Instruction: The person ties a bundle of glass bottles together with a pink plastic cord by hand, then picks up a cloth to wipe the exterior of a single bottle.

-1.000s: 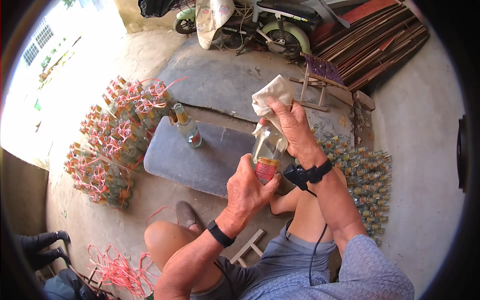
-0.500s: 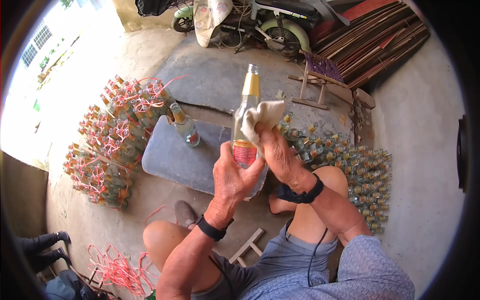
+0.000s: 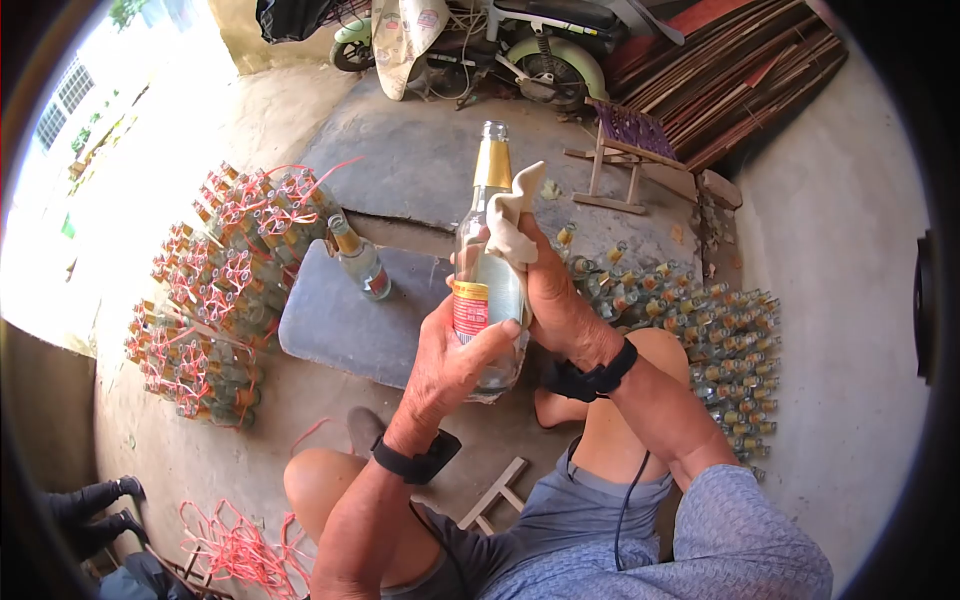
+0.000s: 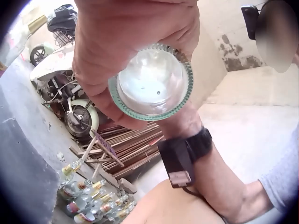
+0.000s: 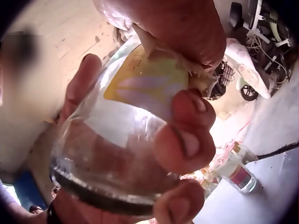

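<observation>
A clear glass bottle point(image 3: 468, 240) with a gold neck and a red-and-yellow label stands nearly upright in front of me, mouth away from me. My left hand point(image 3: 440, 365) grips its lower part, thumb across the front beside the label. On the bottle's right side, my right hand point(image 3: 562, 305) holds a cream cloth point(image 3: 512, 230) against the glass. The left wrist view faces the ridged round base point(image 4: 152, 86), with fingers curled around it. In the right wrist view the cloth point(image 5: 161, 51) lies bunched under a thumb, near the bottle's shoulder.
Another bottle point(image 3: 360, 262) stands on a low grey table point(image 3: 320, 325). Bundles of bottles tied with pink string point(image 3: 215, 285) are at the left; many loose bottles point(image 3: 720, 350) stand at the right. A small stool point(image 3: 625, 150), a scooter point(image 3: 540, 60) and stacked wooden strips point(image 3: 740, 80) are behind.
The cloth has come down from the bottle's top to its side, uncovering the gold neck. The bottle has swung more upright and turned, its label now facing further left.
</observation>
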Motion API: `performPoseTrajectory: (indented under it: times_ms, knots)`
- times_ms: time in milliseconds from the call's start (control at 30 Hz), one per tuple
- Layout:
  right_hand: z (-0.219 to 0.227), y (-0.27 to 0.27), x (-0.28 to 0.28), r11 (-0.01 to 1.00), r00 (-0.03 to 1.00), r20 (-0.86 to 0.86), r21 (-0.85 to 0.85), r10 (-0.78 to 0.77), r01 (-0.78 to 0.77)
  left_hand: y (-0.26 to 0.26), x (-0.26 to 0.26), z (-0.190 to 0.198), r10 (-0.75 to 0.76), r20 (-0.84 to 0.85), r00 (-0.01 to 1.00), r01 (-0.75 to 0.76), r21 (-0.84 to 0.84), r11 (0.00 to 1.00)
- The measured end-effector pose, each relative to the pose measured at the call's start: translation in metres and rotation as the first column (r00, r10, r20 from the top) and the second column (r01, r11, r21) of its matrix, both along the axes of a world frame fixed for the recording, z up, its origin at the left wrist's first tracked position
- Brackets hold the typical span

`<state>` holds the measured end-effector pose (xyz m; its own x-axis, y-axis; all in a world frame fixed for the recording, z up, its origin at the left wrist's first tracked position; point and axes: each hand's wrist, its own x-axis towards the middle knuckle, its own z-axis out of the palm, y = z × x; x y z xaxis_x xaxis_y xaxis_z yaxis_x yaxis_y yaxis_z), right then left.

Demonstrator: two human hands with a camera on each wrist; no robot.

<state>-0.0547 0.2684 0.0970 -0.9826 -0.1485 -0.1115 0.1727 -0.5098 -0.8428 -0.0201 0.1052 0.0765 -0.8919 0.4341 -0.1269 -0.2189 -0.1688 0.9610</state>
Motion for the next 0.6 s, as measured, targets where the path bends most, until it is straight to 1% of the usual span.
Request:
performPoseTrajectory:
  times_ms: [33,133,233,267,333,367,400,467,500,533,567,600]
  knots:
    - [-0.01,0.002,0.0,1.0,1.0,0.012,-0.008,0.001,-0.001,-0.002,0.0,0.001,-0.012,0.023,1.0,0.011,0.025,1.0]
    - [-0.009,0.002,0.005,0.997,0.999,-0.028,0.077,0.032,-0.029,-0.004,0.001,0.005,-0.022,0.073,0.997,0.016,0.071,0.997]
    - [-0.016,-0.001,0.012,0.998,0.997,-0.081,0.066,-0.011,0.016,-0.006,0.0,0.003,-0.025,0.066,0.997,0.02,0.065,0.998]
    - [-0.019,0.0,0.01,0.99,0.991,-0.128,0.135,-0.032,0.049,-0.006,-0.001,0.001,-0.024,0.056,0.998,0.021,0.058,0.998]
    - [-0.023,0.005,0.007,0.955,0.973,-0.221,0.269,-0.066,0.125,0.0,0.0,-0.007,0.033,0.009,0.999,-0.033,0.018,0.999]
    - [-0.022,0.007,0.006,0.928,0.968,-0.239,0.339,-0.071,0.151,0.003,0.001,-0.01,0.064,-0.016,0.998,-0.064,0.0,0.998]
    - [-0.017,0.008,0.005,0.896,0.963,-0.258,0.407,-0.072,0.176,0.007,0.003,-0.012,0.069,-0.077,0.995,-0.074,-0.054,0.996]
    - [-0.006,0.007,0.004,0.908,0.975,-0.199,0.385,-0.096,0.168,0.015,0.01,-0.015,0.068,-0.194,0.979,-0.1,-0.162,0.982]
    - [0.002,0.006,0.003,0.946,0.987,-0.122,0.292,-0.107,0.139,0.017,0.013,-0.011,0.088,-0.2,0.976,-0.115,-0.128,0.985]
    - [0.006,0.005,-0.001,0.974,0.993,-0.044,0.196,-0.107,0.113,0.016,0.014,-0.008,0.049,-0.159,0.986,-0.065,-0.099,0.993]
    - [0.008,0.013,-0.006,0.999,1.0,-0.003,0.045,-0.03,0.03,0.015,0.017,-0.004,0.007,-0.117,0.993,-0.015,-0.07,0.997]
    - [0.006,0.018,-0.01,0.999,0.997,-0.067,0.027,-0.027,0.028,0.013,0.018,-0.003,-0.037,-0.075,0.997,0.034,-0.041,0.999]
